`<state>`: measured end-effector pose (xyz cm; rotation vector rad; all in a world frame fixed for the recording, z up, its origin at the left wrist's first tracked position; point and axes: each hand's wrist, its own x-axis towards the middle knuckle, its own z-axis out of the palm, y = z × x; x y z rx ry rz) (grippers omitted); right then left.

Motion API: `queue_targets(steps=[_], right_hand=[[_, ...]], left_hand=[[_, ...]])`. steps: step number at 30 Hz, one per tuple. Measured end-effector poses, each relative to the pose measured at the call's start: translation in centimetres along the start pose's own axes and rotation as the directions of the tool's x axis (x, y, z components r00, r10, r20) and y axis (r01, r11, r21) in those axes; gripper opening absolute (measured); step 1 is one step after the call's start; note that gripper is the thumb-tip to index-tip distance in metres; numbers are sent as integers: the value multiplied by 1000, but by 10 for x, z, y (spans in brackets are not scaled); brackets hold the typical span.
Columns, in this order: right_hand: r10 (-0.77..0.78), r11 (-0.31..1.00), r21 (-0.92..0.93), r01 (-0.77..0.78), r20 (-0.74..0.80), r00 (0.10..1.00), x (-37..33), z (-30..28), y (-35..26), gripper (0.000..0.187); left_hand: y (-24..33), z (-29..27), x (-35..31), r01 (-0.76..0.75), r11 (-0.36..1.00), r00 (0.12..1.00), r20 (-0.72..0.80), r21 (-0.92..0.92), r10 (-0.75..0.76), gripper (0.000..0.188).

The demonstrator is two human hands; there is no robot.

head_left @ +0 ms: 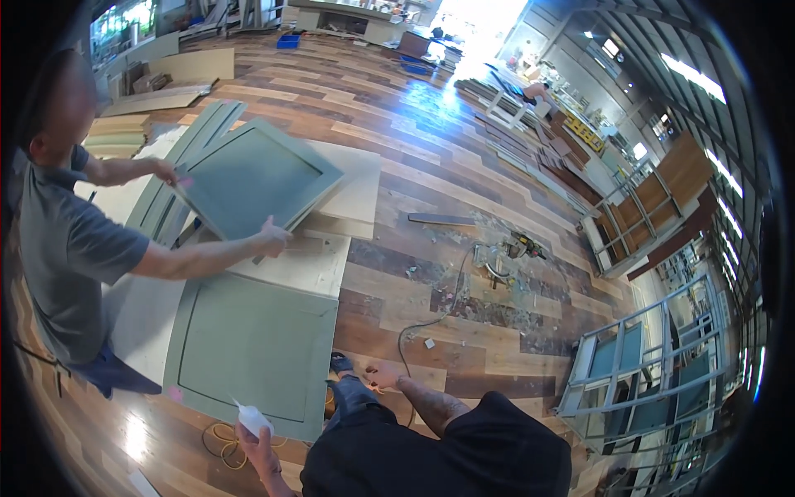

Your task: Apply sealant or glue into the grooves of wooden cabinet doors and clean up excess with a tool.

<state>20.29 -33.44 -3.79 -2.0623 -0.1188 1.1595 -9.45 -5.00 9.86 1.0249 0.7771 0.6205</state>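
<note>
My left hand (258, 447) is closed around a white squeeze bottle (253, 421) with a pointed nozzle, held upright by the near edge of a grey-green framed panel (257, 348). That panel lies flat on the worktable. My right hand (383, 377) hangs by my leg, right of the panel, its fingers loosely apart and nothing visible in them. Across the table, a co-worker in a grey shirt (62, 240) grips a second grey-green framed panel (252, 178) by its edges, one hand (272, 240) on its near edge. This panel is tilted above pale boards (352, 186).
A miter saw (501, 261) stands on the floor to the right, its dark cable (404, 340) running toward me. A loose strip (441, 219) lies beyond. Metal racks (646, 356) with panels stand at right. Yellow cord (222, 439) coils below the table's near edge.
</note>
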Motion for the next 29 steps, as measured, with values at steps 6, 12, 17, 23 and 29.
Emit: queue_targets(steps=[6, 12, 17, 23, 29], right_hand=[[-96, 922, -382, 64, -65, 993, 8, -24, 54, 36], [-176, 900, -422, 111, -119, 977, -15, -6, 73, 34], [-77, 817, -541, 197, 237, 969, -37, 12, 82, 46], [-92, 744, -607, 280, 323, 942, -52, -2, 52, 33], [-8, 654, -673, 346, 451, 892, -74, -25, 39, 28]], left_hand=[[7, 0, 22, -53, 998, 995, 91, 30, 50, 66], [-3, -20, 20, -8, 1000, 993, 118, -8, 9, 68], [-13, -20, 12, -1, 1000, 999, 49, -15, 2, 71], [-46, -23, -6, 17, 995, 991, -134, 101, -3, 72], [-125, -47, 31, -174, 780, 971, -28, 601, 238, 72]])
